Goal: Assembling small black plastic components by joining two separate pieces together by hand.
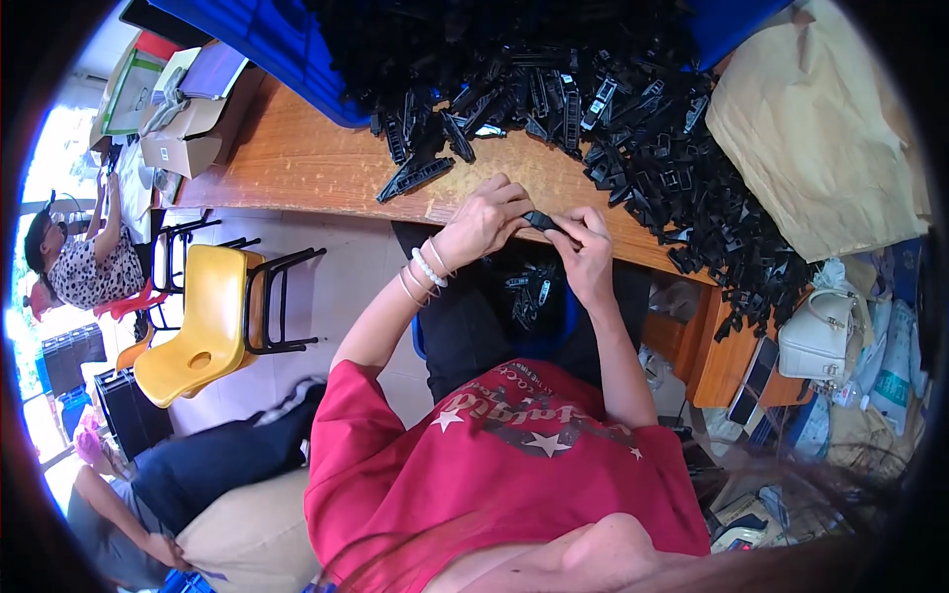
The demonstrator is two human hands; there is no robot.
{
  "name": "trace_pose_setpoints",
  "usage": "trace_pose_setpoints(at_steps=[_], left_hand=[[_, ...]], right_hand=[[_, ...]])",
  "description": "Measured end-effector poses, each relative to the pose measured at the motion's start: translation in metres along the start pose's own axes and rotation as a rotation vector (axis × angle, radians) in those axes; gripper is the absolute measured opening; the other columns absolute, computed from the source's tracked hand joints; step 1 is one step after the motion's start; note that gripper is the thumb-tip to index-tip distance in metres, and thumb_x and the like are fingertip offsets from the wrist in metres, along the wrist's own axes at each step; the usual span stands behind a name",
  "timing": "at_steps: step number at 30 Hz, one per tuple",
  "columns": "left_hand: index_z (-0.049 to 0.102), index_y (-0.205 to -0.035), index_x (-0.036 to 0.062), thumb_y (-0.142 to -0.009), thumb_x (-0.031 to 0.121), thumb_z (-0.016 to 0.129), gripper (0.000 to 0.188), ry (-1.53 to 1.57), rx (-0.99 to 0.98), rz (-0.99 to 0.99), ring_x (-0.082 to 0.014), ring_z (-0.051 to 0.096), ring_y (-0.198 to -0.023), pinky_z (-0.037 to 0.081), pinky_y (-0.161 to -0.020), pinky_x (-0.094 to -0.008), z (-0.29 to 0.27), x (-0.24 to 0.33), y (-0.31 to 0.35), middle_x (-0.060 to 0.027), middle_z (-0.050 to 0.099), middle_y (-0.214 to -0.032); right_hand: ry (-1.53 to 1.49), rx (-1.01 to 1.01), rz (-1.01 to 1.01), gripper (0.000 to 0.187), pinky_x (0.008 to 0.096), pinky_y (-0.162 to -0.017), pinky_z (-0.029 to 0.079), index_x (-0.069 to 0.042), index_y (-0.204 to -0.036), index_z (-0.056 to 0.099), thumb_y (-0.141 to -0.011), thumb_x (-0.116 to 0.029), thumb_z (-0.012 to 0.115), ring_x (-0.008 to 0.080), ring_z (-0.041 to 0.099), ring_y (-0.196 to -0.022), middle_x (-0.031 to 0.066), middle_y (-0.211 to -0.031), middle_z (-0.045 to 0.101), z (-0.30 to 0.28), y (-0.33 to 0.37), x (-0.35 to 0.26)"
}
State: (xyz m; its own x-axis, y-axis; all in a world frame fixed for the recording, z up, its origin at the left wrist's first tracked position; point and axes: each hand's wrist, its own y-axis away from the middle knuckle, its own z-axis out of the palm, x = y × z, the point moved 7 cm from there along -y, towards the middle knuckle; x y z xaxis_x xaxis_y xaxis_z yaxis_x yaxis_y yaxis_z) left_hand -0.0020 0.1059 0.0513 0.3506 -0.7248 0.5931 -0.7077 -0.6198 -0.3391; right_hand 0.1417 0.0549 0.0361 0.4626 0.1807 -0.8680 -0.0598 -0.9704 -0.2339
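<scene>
Over the front edge of the wooden table, a small black plastic part (539, 220) is pinched between my two hands. My left hand (484, 219) grips its left end with curled fingers. Thumb and fingers of my right hand (587, 242) close on its right end. The fingers hide much of the part, so its exact kind cannot be made out. Just beyond my left hand, a few long black plastic pieces (415, 180) lie on the table. A large heap of similar black plastic parts (643, 138) spreads across the back and right of the table.
A blue bin (287, 59) at the back holds more black parts; another blue bin (419, 341) sits below my hands. Brown paper (816, 128) covers the right side. A white handbag (819, 336), a yellow chair (213, 316) and two people are around the table.
</scene>
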Motion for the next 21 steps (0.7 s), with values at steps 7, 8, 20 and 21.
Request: trace_pose_setpoints(at_steps=[7, 8, 20, 21], left_hand=[[0.062, -0.109, 0.0016, -0.073, 0.018, 0.079, 0.044, -0.346, 0.505, -0.307, -0.035, 0.055, -0.102, 0.044, -0.09, -0.043, -0.069, -0.007, 0.052, -0.0168, 0.058, -0.108], [0.062, -0.105, 0.0007, -0.076, 0.015, 0.075, 0.035, -0.49, 0.573, -0.387, -0.0346, 0.055, -0.102, 0.044, -0.087, -0.0419, -0.079, -0.017, 0.066, -0.0172, 0.058, -0.106], [0.059, -0.09, 0.0009, -0.079, 0.004, 0.067, 0.014, -0.303, 0.461, -0.27, -0.0324, 0.055, -0.085, 0.047, -0.074, -0.0398, -0.031, -0.015, 0.038, -0.0138, 0.056, -0.091], [0.059, -0.09, 0.0012, -0.079, 0.005, 0.067, 0.014, -0.305, 0.432, -0.256, -0.0322, 0.055, -0.086, 0.047, -0.075, -0.04, -0.027, -0.011, 0.033, -0.0135, 0.056, -0.092]], right_hand=[[0.128, 0.174, -0.071, 0.011, 0.0341, -0.071, 0.048, 0.002, -0.091, 0.068, -0.08, 0.001, 0.07, 0.0274, 0.061, -0.081, 0.013, -0.089, 0.062, -0.047, 0.036, -0.008], [0.225, 0.317, -0.024, 0.009, 0.0354, -0.074, 0.048, 0.0, -0.09, 0.067, -0.082, 0.001, 0.069, 0.0274, 0.06, -0.083, 0.0117, -0.09, 0.061, -0.067, 0.047, 0.0], [0.443, 0.448, 0.029, 0.021, 0.0349, -0.07, 0.05, -0.001, -0.106, 0.061, -0.085, -0.002, 0.067, 0.026, 0.06, -0.078, 0.0136, -0.098, 0.058, -0.1, 0.048, 0.039], [0.419, 0.436, 0.043, 0.021, 0.0346, -0.069, 0.05, -0.001, -0.106, 0.061, -0.086, -0.003, 0.066, 0.0259, 0.059, -0.077, 0.0138, -0.099, 0.059, -0.095, 0.045, 0.036]])
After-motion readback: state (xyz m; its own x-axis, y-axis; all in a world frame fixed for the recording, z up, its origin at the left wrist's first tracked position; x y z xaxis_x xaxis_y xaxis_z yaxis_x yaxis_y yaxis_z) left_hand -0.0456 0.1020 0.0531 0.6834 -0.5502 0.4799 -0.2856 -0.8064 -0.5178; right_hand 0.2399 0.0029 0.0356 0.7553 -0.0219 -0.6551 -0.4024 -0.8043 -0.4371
